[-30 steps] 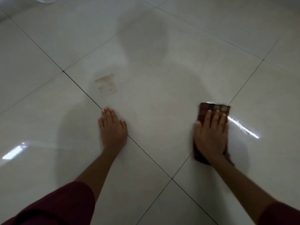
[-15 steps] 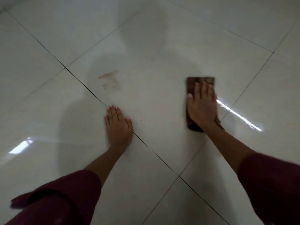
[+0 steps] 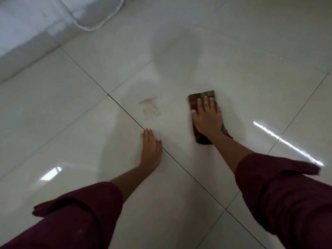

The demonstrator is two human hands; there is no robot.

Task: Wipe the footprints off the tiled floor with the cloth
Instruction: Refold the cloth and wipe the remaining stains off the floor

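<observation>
— Pressing flat, is it? What has the right hand (image 3: pixel 206 119) got?

— Yes, fingers spread and palm down on a folded brown cloth (image 3: pixel 201 97), pinning it to the tiled floor (image 3: pixel 251 90). It presses on the cloth; no fingers curl around it.

— And the left hand (image 3: pixel 151 146)?

— Open too, flat on the floor, fingers together, empty. It lies right beside a dark grout line (image 3: pixel 124 110), arm straight behind it.

— Where is the mark?

— A faint tan footprint (image 3: pixel 150 108) sits on the same tile as the cloth, between the grout line and the cloth, just beyond the left fingertips. The cloth lies near it, not touching.

— Surfaces?

— Glossy pale tiles with bright streaks of reflected light. The cloth looks checked or woven, with an edge sticking out by the wrist. Both arms wear loose maroon sleeves (image 3: pixel 86 212) pushed back to the forearm.

— Any containers?

— A pale rounded object (image 3: pixel 97 13) at the top edge; I cannot tell what it is.
</observation>
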